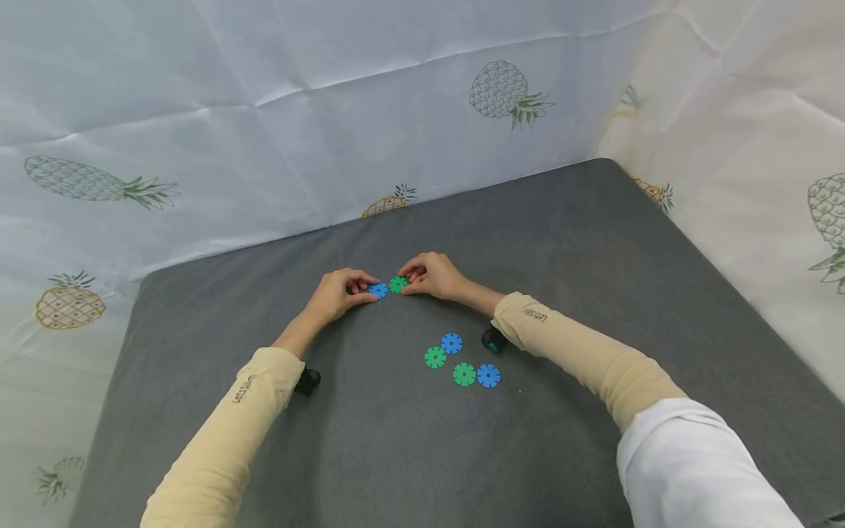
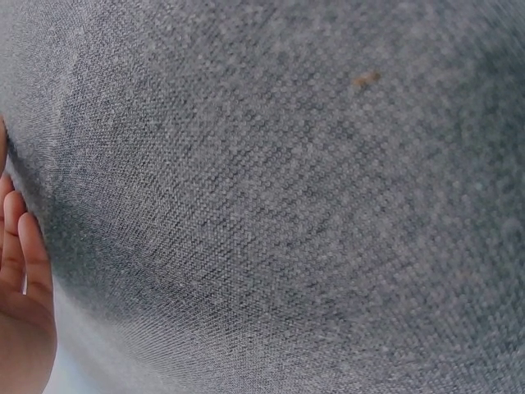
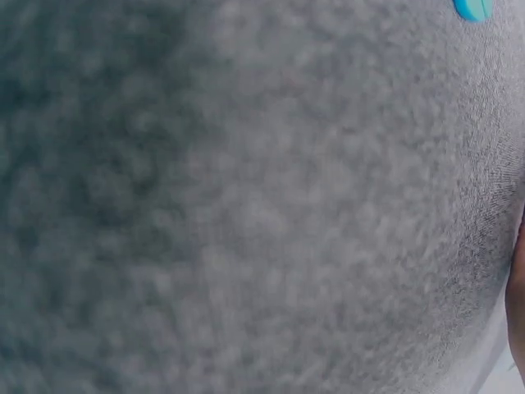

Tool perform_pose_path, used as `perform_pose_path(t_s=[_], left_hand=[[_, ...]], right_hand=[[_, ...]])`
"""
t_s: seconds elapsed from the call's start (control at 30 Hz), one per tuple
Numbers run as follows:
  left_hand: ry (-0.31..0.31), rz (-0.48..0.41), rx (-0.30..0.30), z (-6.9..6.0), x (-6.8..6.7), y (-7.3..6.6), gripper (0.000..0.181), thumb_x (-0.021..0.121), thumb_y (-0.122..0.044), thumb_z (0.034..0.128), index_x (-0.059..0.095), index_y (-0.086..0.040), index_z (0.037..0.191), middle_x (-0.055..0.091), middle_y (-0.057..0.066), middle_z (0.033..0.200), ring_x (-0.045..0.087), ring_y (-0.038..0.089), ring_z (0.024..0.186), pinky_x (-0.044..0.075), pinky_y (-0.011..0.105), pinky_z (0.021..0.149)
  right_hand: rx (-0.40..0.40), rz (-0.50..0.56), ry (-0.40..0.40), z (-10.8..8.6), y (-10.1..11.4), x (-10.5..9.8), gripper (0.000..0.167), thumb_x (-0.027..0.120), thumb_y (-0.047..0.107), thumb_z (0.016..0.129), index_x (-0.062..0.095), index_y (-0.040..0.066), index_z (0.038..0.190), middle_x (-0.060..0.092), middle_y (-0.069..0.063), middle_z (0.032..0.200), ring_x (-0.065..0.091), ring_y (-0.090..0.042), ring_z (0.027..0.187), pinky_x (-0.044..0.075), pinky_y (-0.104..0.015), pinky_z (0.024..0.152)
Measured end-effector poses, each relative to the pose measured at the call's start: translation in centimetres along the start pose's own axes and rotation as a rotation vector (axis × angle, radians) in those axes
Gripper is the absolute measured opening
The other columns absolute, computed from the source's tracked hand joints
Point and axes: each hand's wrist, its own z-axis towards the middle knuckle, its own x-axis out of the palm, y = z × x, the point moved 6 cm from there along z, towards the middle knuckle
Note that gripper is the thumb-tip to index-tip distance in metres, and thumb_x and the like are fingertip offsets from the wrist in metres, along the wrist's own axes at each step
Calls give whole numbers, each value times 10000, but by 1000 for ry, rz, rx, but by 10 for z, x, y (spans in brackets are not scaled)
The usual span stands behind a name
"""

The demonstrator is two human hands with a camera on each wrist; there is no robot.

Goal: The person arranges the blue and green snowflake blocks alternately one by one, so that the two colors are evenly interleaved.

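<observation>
Between thumb and fingertips, my left hand (image 1: 336, 295) pinches a blue notched disc (image 1: 378, 291) low over the dark grey table, in the head view. Just to its right, my right hand (image 1: 439, 277) pinches a green notched disc (image 1: 398, 284). The two discs are close side by side; whether their edges touch I cannot tell. Only part of the left hand (image 2: 26, 316) enters the left wrist view, at its left edge. A sliver of the right hand (image 3: 516, 308) shows at the right edge of the right wrist view. Neither wrist view shows the held discs.
Nearer me on the table (image 1: 396, 440) lie a green disc (image 1: 435, 357) and a blue disc (image 1: 452, 343), close together. Another green disc (image 1: 464, 374) and blue disc (image 1: 488, 375) lie beside them. A pineapple-print cloth (image 1: 370, 125) hangs behind the table.
</observation>
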Motion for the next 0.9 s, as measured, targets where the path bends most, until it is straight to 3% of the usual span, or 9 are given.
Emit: perform_pose_path(t_s=[0.53,0.9], left_hand=[[-4,1,-6,1,0,1,265,772,-157,822,736,-64,1068,611,76,875,541,183,729,416,300,644],[-6,-2,-5,0,0,-1,258,774,-154,820,738,-63,1059,612,77,874,553,185,730,422,302,647]], right_hand=[[-7,-36,-16,3,2,1,252,784,104,808,733,-3,1031,631,-115,919,624,-174,793,503,-218,711],[47,-61,-15,6,1,4,268,797,133,800,732,15,1032,668,-99,954,630,-166,810,505,-221,725]])
